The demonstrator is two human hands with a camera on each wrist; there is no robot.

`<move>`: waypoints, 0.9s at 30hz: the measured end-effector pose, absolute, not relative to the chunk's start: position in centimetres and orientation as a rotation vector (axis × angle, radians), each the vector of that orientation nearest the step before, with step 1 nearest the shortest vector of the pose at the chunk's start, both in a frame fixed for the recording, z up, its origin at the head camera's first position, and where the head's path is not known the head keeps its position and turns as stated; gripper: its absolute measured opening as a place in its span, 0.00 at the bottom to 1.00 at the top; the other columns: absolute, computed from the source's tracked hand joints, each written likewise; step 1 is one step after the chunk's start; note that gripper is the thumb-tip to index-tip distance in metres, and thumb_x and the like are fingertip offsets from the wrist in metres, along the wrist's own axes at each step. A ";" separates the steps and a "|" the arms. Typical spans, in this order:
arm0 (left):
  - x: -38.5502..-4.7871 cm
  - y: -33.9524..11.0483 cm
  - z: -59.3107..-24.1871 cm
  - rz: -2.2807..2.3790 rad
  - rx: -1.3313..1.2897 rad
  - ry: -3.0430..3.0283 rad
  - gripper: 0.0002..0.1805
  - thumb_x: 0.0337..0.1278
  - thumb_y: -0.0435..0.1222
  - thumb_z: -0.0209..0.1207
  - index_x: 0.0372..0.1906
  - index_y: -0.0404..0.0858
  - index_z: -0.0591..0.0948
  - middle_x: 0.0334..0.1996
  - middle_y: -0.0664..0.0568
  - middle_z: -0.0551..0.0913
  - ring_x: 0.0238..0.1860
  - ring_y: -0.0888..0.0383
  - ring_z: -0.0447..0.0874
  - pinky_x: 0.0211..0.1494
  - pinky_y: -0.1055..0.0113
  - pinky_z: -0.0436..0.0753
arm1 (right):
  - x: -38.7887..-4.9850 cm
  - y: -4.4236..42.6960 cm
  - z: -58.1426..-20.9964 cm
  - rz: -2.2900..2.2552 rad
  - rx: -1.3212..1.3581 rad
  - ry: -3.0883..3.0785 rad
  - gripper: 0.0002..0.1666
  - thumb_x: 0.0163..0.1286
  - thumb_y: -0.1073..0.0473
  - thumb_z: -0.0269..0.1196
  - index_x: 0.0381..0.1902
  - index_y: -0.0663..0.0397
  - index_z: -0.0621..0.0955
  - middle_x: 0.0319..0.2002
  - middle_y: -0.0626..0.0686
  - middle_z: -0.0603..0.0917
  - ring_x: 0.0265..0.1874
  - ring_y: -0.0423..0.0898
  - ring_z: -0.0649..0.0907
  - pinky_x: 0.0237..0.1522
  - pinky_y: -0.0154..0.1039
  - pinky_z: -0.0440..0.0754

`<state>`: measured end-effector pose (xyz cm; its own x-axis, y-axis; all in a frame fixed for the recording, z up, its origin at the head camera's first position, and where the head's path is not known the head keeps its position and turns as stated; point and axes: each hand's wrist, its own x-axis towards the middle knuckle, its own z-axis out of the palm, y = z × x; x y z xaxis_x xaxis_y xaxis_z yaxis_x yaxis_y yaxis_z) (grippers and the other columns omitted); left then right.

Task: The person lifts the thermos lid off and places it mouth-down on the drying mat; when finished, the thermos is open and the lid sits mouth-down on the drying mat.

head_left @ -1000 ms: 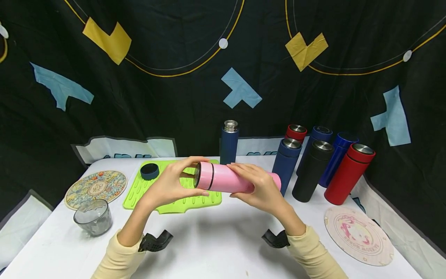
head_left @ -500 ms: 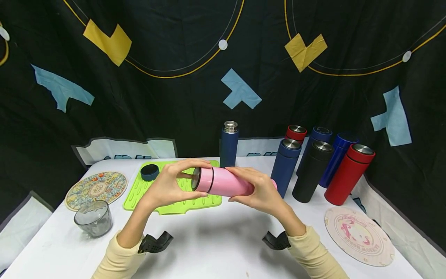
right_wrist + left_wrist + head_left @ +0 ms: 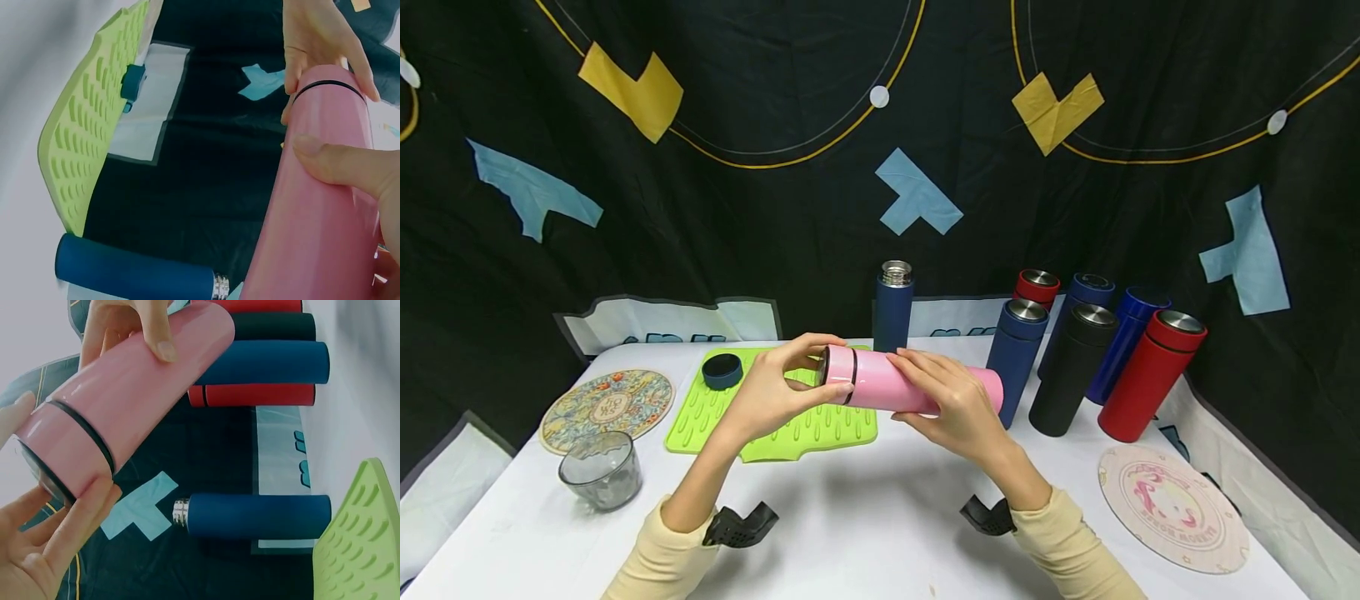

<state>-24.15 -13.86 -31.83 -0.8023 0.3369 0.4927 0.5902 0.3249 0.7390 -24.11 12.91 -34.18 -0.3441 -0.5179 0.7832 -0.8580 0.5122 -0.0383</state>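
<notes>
A pink bottle [image 3: 887, 383] lies nearly level in the air above the table, its capped end to the left. My left hand [image 3: 778, 387] pinches the pink cap [image 3: 841, 364] between thumb and fingers; the left wrist view shows fingertips on both sides of that cap [image 3: 65, 447]. Around the bottle's body my right hand [image 3: 958, 404] is wrapped, with its thumb across the pink surface [image 3: 319, 231] in the right wrist view. A dark band runs between cap and body.
Behind stands a lidless navy bottle [image 3: 892, 312]. A green mat [image 3: 775, 446] bears a navy lid [image 3: 722, 372]. Left are a glass cup [image 3: 601, 471] and a patterned round mat [image 3: 606, 406]. Several bottles, including a red one [image 3: 1152, 375], stand right, behind a pink round mat [image 3: 1172, 508].
The bottle has tilted back closer to level and shows more of its right end. My left fingers have shifted on the cap, with the thumb higher than before.
</notes>
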 end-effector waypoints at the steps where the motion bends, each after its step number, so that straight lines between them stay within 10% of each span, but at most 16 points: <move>1: -24.2 -13.9 -31.9 -1.475 -0.843 -2.352 0.28 0.46 0.42 0.74 0.55 0.49 0.78 0.48 0.52 0.81 0.44 0.51 0.82 0.41 0.65 0.85 | -24.1 13.0 -34.1 0.593 1.123 -2.024 0.46 0.43 0.58 0.81 0.63 0.55 0.76 0.58 0.56 0.79 0.57 0.53 0.78 0.58 0.50 0.76; 15: -24.5 -14.5 -31.7 -1.297 -1.307 -2.270 0.38 0.41 0.36 0.76 0.62 0.47 0.75 0.64 0.52 0.72 0.63 0.56 0.69 0.52 0.57 0.82 | -24.5 14.2 -33.7 1.068 1.193 -2.239 0.44 0.44 0.55 0.81 0.61 0.52 0.78 0.53 0.49 0.83 0.50 0.47 0.81 0.46 0.43 0.83; 27: -24.4 -14.3 -31.9 -1.442 -0.999 -2.286 0.34 0.42 0.38 0.75 0.60 0.49 0.77 0.52 0.55 0.80 0.48 0.54 0.79 0.43 0.65 0.85 | -24.2 13.5 -33.9 0.772 1.152 -2.075 0.47 0.42 0.59 0.81 0.63 0.55 0.76 0.58 0.55 0.80 0.57 0.52 0.78 0.56 0.49 0.77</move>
<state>-24.35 -14.35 -31.87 -0.7299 0.4119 0.5455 0.6697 0.2711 0.6914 -24.21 13.49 -33.87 -0.4150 -0.5043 0.7573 -0.8766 0.4444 -0.1844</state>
